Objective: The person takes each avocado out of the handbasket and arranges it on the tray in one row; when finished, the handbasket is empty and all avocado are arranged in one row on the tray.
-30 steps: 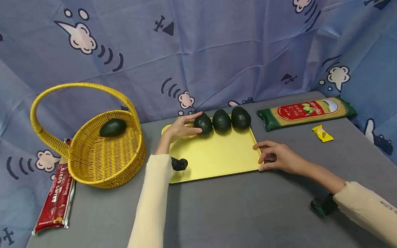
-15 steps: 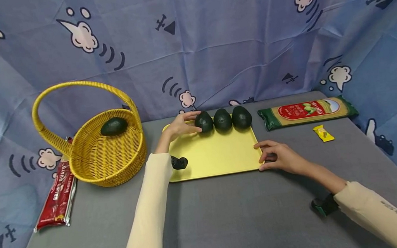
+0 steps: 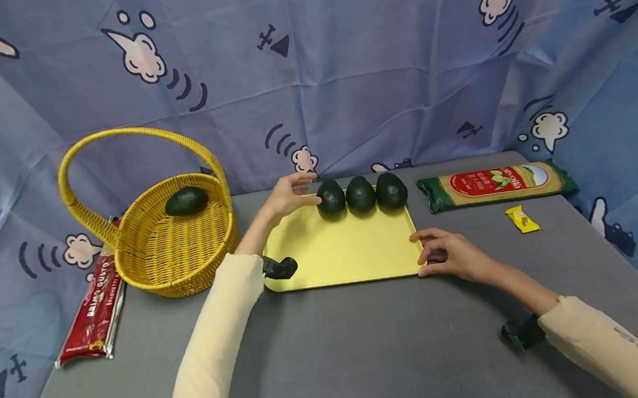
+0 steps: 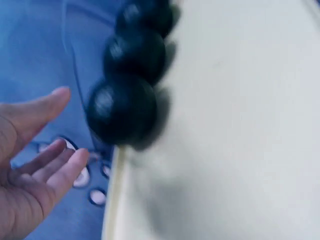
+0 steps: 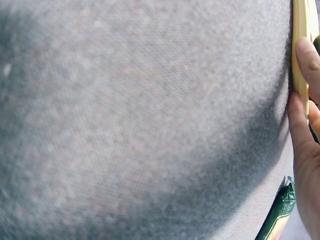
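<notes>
Three dark green avocados (image 3: 360,196) stand in a row along the far edge of a yellow tray (image 3: 351,252). Just left of the leftmost avocado (image 3: 331,199) is my left hand (image 3: 286,196), its thumb and fingers spread apart. In the left wrist view a gap shows between that hand (image 4: 30,165) and the nearest avocado (image 4: 122,110). My right hand (image 3: 451,255) holds the tray at its near right corner. Fingertips meet the tray's rim (image 5: 298,25) in the right wrist view. Another avocado (image 3: 186,200) lies inside a yellow wicker basket (image 3: 227,250).
The basket, with its tall arched handle, stands at the left. A red spaghetti packet (image 3: 94,310) lies partly behind it. To the tray's right are a green and gold pasta packet (image 3: 500,185) and a small yellow wrapped sweet (image 3: 522,219). A blue printed cloth hangs behind the table.
My left hand has let go of the leftmost avocado and drawn back a little to the left. The right hand keeps its place on the tray. The head view has shifted slightly.
</notes>
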`<state>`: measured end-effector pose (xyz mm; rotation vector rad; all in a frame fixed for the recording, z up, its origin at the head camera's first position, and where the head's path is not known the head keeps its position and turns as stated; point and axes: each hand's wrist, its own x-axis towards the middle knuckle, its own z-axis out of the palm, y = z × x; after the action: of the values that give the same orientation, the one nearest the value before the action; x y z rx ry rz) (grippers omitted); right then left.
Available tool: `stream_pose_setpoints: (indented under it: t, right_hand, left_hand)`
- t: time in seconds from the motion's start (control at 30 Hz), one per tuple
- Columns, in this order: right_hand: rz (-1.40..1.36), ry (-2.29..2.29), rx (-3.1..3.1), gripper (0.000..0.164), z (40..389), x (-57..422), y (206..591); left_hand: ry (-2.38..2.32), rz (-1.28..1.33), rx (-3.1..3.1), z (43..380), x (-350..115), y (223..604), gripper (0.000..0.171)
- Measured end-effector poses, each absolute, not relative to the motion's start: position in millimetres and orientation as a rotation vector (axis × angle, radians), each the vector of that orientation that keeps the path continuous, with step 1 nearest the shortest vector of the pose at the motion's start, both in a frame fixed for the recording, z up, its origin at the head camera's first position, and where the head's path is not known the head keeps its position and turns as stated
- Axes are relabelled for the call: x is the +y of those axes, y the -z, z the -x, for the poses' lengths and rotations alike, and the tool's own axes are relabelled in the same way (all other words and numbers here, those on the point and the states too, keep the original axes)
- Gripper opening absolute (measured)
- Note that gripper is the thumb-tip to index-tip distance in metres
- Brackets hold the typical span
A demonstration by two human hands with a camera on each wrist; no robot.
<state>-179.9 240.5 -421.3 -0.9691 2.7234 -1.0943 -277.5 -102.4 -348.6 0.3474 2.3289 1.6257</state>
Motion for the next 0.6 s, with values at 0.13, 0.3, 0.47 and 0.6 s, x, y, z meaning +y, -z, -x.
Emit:
stream_pose_setpoints:
  t: [0.13, 0.3, 0.47, 0.6]
  right_hand:
    - [0.972, 1.122, 2.705, 0.013, 180, 239, 423]
    - [0.983, 1.131, 2.699, 0.012, 180, 239, 426]
    - [0.972, 1.152, 2.679, 0.012, 180, 239, 425]
    - [0.971, 1.152, 2.675, 0.011, 181, 240, 422]
  left_hand:
    - [-1.774, -0.299, 2.233, 247, -117, 318, 0.047]
    - [-1.808, -0.296, 2.028, 214, -167, 283, 0.048]
    - [-1.819, -0.235, 1.956, 194, -239, 270, 0.044]
    - [-1.998, -0.028, 1.921, 193, -283, 267, 0.036]
